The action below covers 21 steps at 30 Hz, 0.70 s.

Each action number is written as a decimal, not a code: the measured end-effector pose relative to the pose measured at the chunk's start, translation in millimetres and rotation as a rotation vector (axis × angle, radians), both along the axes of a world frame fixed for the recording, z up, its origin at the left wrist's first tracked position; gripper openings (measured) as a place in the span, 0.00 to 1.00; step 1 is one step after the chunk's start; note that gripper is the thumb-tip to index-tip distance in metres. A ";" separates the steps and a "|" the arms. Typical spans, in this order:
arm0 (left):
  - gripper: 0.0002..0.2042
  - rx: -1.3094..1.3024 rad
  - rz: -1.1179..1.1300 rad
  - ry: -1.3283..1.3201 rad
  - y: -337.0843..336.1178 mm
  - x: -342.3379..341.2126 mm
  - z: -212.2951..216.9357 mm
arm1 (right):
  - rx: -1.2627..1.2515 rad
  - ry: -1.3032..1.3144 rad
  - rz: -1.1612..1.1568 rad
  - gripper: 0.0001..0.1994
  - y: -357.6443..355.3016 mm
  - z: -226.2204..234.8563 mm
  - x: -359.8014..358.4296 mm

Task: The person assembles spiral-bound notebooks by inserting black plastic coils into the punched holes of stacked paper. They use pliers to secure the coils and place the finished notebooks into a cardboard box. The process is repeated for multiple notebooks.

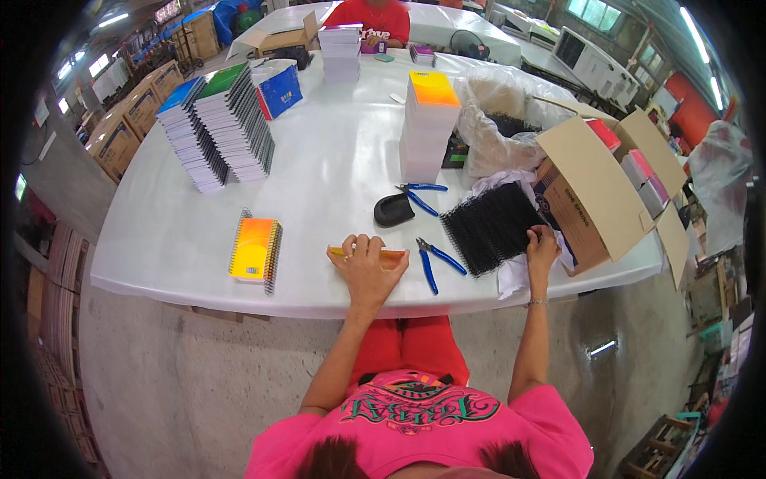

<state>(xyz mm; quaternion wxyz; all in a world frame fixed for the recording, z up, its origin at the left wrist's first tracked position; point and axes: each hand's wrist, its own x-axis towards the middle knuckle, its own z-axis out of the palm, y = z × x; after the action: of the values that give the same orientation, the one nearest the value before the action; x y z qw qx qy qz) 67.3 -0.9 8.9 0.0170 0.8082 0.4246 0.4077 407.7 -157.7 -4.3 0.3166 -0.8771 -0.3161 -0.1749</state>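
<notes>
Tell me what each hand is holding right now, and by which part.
The left hand lies flat on a thin orange-yellow notebook, covering its left part. The right hand touches the near right end of the black spiral coils; a closed grip cannot be told.

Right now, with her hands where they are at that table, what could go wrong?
The black spiral coils under the right hand lie near the table edge; a tug might drag some off. The blue pliers lie between the hands, so a reaching wrist could knock them. The left hand presses an orange notebook close to the front edge; it may slide off.
</notes>
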 end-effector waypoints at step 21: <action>0.21 -0.054 -0.046 -0.001 4.7 -1.0 -0.1 | 0.493 0.088 0.036 0.06 32.0 14.3 -29.8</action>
<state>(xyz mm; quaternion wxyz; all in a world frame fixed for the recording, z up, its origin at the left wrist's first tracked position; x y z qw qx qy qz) 66.3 3.8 8.7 0.0484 0.8168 0.4168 0.3959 377.8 -125.7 10.0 0.5374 -0.7745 -0.2652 -0.2027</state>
